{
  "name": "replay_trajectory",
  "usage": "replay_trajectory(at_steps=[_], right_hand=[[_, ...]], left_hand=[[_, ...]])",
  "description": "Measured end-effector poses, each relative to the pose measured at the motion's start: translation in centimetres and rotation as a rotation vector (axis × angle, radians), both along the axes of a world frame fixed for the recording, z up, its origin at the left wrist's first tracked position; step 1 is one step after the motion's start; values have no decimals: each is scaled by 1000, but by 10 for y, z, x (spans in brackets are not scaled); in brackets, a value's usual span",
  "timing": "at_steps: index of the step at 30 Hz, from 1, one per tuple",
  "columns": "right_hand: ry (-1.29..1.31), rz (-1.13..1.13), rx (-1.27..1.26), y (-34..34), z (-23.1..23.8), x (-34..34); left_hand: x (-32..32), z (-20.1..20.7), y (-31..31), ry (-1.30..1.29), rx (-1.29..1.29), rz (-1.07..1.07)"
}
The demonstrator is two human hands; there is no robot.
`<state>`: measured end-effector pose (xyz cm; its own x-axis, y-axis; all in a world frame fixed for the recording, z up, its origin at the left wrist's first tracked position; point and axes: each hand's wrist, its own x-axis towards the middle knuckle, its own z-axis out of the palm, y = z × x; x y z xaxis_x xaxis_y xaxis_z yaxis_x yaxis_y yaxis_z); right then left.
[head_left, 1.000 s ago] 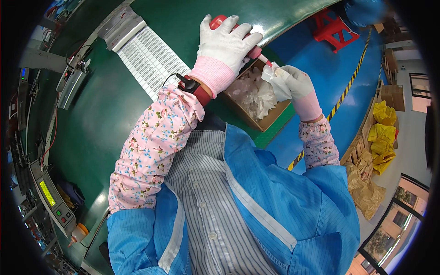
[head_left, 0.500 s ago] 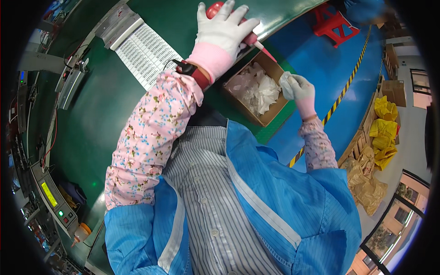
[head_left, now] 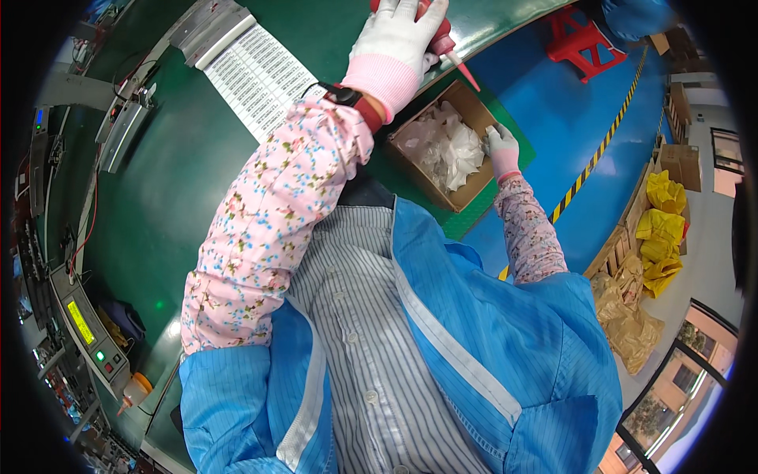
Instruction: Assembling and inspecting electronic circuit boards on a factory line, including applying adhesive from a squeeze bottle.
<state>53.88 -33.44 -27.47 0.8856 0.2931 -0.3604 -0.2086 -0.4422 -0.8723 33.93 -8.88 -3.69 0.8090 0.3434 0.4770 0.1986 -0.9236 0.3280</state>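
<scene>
My left hand [head_left: 397, 38], in a white glove with a pink cuff, is closed over a red squeeze bottle [head_left: 443, 37] at the top of the view. The bottle's long pointed nozzle sticks out to the right past the table edge; the hand hides much of its body. Lower right, my right hand [head_left: 501, 148], gloved alike, is closed at the right rim of a cardboard box [head_left: 420, 175], with its fingers at the edge. Crumpled white and clear plastic [head_left: 448, 146] fills the box.
On the green table [head_left: 150, 253], a printed label sheet [head_left: 257, 79] runs out from a grey metal holder [head_left: 213, 35]. A device with a lit display [head_left: 81, 322] stands at left. A red stool [head_left: 584, 47] and yellow bags [head_left: 662, 229] are on the right.
My right hand has moved left from beside the box onto its rim; the crumpled white piece it held no longer shows in it. My left hand has shifted slightly up and right with the bottle.
</scene>
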Motion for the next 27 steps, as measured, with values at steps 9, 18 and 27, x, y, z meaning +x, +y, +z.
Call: replay_trajectory(at_steps=[9,18,27], right_hand=[[96,322,207,27,77,-112],[22,537,433,91,219,-232],[35,578,385,118,249,-262]], left_hand=[[-47,18,5,-146,-254,-13],[-210,42,-5,-71,-643,120],[-261,9,-21,21,-306,97]])
